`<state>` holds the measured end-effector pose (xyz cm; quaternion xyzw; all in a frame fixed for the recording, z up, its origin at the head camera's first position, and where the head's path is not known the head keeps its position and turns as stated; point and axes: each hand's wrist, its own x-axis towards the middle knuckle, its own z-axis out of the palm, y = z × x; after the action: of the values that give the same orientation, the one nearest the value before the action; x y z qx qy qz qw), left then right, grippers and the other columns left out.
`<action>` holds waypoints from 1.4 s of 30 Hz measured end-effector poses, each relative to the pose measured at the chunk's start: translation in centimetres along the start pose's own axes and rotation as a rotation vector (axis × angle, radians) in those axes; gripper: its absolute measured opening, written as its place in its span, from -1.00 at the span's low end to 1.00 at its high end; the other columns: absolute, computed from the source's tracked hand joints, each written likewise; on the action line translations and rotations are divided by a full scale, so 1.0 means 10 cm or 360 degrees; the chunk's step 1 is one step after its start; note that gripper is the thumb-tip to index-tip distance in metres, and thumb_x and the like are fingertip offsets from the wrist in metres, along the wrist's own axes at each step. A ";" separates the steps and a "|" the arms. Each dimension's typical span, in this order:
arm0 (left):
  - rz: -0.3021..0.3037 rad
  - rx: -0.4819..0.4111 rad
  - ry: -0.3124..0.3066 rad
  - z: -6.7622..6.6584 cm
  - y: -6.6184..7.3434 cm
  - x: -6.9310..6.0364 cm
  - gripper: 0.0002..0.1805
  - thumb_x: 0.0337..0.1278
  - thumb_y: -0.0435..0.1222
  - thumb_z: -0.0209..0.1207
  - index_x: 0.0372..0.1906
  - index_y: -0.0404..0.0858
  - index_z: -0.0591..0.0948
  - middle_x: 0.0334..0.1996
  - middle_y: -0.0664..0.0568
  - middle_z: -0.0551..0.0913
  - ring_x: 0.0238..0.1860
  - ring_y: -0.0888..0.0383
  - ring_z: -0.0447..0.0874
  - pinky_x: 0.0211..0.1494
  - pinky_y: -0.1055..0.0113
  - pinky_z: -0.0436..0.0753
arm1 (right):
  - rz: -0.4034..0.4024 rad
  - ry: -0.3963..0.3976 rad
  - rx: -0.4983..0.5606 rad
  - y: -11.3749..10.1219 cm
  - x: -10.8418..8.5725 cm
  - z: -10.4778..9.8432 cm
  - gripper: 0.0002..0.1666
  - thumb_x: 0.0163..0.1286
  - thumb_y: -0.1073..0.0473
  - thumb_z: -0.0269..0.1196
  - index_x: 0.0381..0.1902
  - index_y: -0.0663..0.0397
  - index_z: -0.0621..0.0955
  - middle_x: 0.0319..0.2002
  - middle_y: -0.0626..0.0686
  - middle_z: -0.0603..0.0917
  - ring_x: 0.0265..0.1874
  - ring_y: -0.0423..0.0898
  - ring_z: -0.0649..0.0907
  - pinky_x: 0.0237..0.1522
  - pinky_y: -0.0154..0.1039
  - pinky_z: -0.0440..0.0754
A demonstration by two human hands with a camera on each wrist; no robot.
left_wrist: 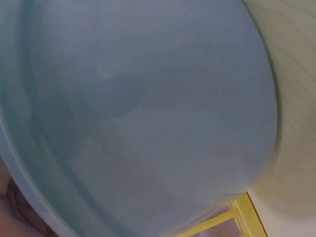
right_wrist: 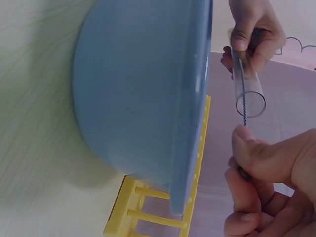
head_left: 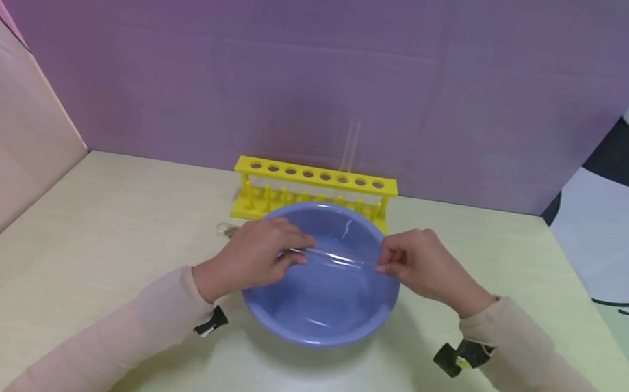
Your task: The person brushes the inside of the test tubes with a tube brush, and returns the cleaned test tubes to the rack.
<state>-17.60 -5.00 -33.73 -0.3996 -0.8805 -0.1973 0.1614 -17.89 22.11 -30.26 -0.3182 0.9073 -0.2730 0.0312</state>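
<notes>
My left hand (head_left: 255, 252) grips a clear glass test tube (right_wrist: 252, 91) held level above the blue basin (head_left: 311, 343). Its rounded end sticks out left of that hand with brownish bristles inside. My right hand (head_left: 424, 266) pinches the twisted wire handle of a test tube brush (right_wrist: 245, 111), which runs into the tube's open mouth. In the right wrist view, the right fingertips are just outside the mouth. The left wrist view shows mostly the basin's side, with a bit of skin at the lower left corner.
Behind the basin stands a yellow test tube rack (head_left: 318, 176) with a row of holes. Another clear test tube (head_left: 350, 146) stands upright in it. The pale wooden table (head_left: 150, 210) meets a purple backdrop (head_left: 338, 54) at its far edge.
</notes>
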 end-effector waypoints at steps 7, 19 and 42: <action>-0.0001 0.0011 0.0017 -0.01 0.00 -0.02 -0.76 0.03 -0.29 0.33 -0.14 -0.20 0.72 -0.27 0.08 0.73 -0.22 0.12 0.65 -0.22 0.26 0.61 | 0.0128 -0.0179 0.0128 0.02 0.05 -0.08 -0.77 0.09 0.38 0.38 -0.64 0.09 0.57 -0.69 -0.07 0.54 -0.67 -0.22 0.43 -0.60 -0.39 0.40; 0.0044 0.0013 0.0063 0.00 -0.02 -0.04 -0.75 0.02 -0.30 0.33 -0.13 -0.21 0.71 -0.28 0.08 0.72 -0.25 0.14 0.64 -0.29 0.31 0.60 | 0.0314 -0.0378 0.0398 0.03 0.07 -0.18 -0.81 0.12 0.36 0.36 -0.60 0.18 0.56 -0.70 -0.06 0.48 -0.66 -0.26 0.39 -0.57 -0.41 0.36; 0.0164 0.0105 0.0285 0.02 -0.04 -0.08 -0.73 -0.05 -0.31 0.38 -0.16 -0.21 0.72 -0.29 0.08 0.72 -0.29 0.14 0.63 -0.38 0.38 0.58 | 0.0477 -0.0710 0.0772 0.21 0.19 -0.26 -0.88 0.17 0.37 0.26 -0.50 0.34 0.55 -0.65 -0.01 0.49 -0.59 -0.17 0.42 -0.49 -0.35 0.35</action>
<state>-17.44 -5.67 -34.30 -0.4196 -0.8468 -0.1947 0.2625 -21.17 23.64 -28.90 -0.2166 0.8235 -0.3966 0.3428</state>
